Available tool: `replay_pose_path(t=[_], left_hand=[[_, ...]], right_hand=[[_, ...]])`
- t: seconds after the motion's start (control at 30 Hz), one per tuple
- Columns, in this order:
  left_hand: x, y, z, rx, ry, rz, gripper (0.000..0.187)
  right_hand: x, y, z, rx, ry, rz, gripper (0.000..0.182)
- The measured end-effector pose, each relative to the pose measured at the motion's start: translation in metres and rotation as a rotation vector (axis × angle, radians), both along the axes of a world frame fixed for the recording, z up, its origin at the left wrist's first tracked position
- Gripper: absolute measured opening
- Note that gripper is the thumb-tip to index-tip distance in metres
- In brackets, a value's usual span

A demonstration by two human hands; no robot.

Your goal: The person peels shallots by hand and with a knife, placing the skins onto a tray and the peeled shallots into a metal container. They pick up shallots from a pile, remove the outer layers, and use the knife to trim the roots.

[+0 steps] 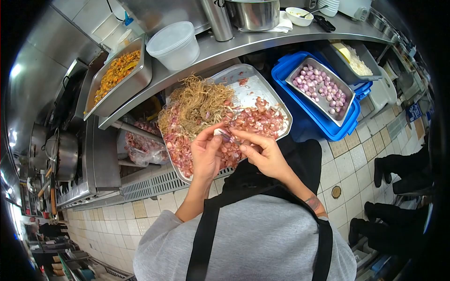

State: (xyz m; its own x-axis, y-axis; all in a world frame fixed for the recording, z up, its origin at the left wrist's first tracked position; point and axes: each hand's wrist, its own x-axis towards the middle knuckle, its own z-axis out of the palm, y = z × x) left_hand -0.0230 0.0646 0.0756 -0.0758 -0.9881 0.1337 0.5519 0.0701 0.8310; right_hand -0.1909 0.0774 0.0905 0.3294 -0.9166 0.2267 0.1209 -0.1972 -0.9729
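A small purple-and-white shallot (223, 135) is pinched between the thumb and fingers of my left hand (206, 152). Close against it is my right hand (266, 157), its index finger reaching to the shallot and its thumb bent in; whatever lies between those fingers is too small to make out. Beneath both hands, a large metal tray (251, 84) carries reddish shallot skins (260, 118) and unpeeled pieces. A tangled heap of dry, straw-coloured roots (199, 105) covers the tray's left and upper part.
On my right, a metal pan of peeled shallots (323, 86) rests on a blue lid (286, 70). A steel counter (225, 50) curves ahead, holding a pan of orange diced food (119, 72), a lidded plastic tub (174, 47) and a pot (253, 15). Other people's legs (398, 171) stand at right.
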Motion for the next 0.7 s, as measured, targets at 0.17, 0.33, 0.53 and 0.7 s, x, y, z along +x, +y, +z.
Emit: replay_pose_path(t=[0.17, 0.33, 0.53, 0.7], left_hand=[[0.003, 0.0, 0.002, -0.046, 0.033, 0.006, 0.031], [0.011, 0.001, 0.0, -0.053, 0.001, -0.025, 0.032], [0.005, 0.007, 0.007, -0.153, -0.063, 0.08, 0.032], [-0.005, 0.012, 0.002, -0.252, -0.091, 0.154, 0.032]], right_hand=[[-0.003, 0.002, 0.006, 0.035, 0.018, 0.056, 0.036], [0.0, 0.005, 0.009, -0.005, -0.032, 0.033, 0.034], [0.006, 0.007, 0.001, -0.163, 0.037, -0.078, 0.028], [0.011, 0.011, -0.004, -0.093, -0.048, -0.149, 0.024]])
